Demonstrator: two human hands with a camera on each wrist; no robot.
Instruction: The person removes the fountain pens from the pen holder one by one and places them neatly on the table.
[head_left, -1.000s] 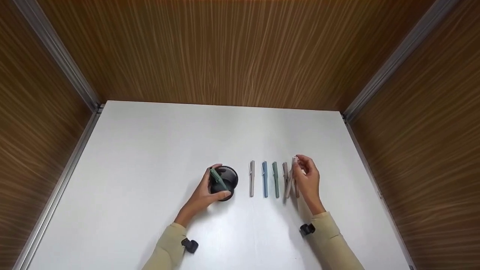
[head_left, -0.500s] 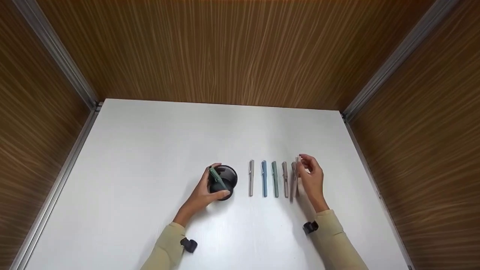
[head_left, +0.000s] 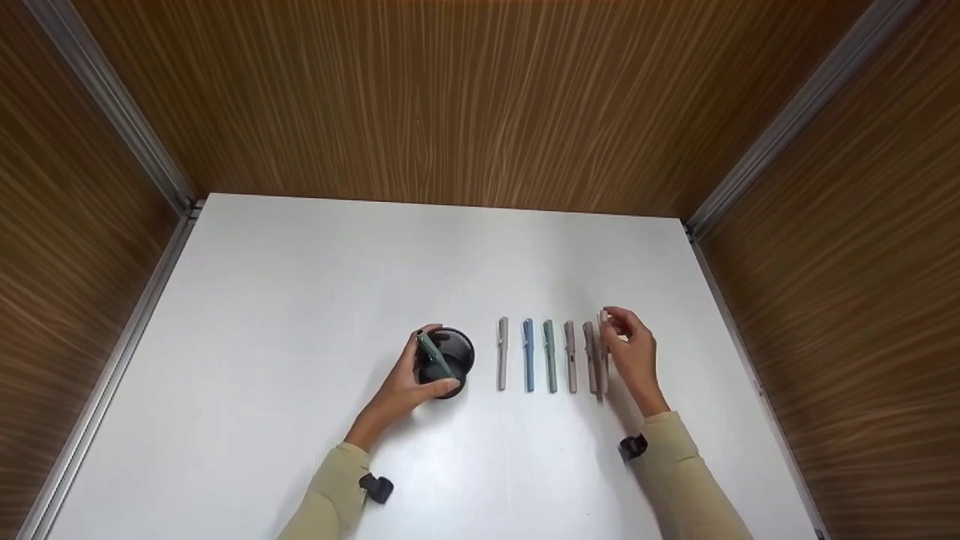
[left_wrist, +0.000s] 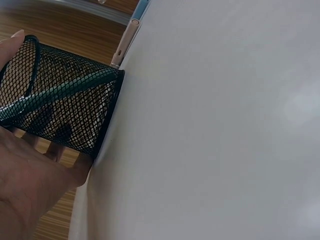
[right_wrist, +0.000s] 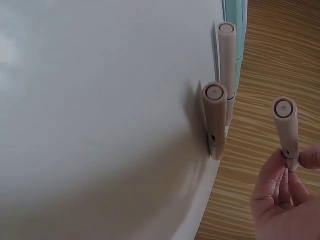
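wood-grain walls close in a white worktop (head_left: pixel 300 300), seen from above. right of centre lies a row of pens (head_left: pixel 547 356), long axes running up the frame, side by side. the right hand (head_left: pixel 634 356) sits at the row's right end, pinching a pale pink pen (head_left: pixel 602 352) by its upper end, parallel to the row and just right of the last brown pen (head_left: pixel 590 358). left of the row, the left hand (head_left: pixel 405 390) grips a black mesh cup (head_left: pixel 448 360) with a green pen (head_left: pixel 433 355) leaning inside.
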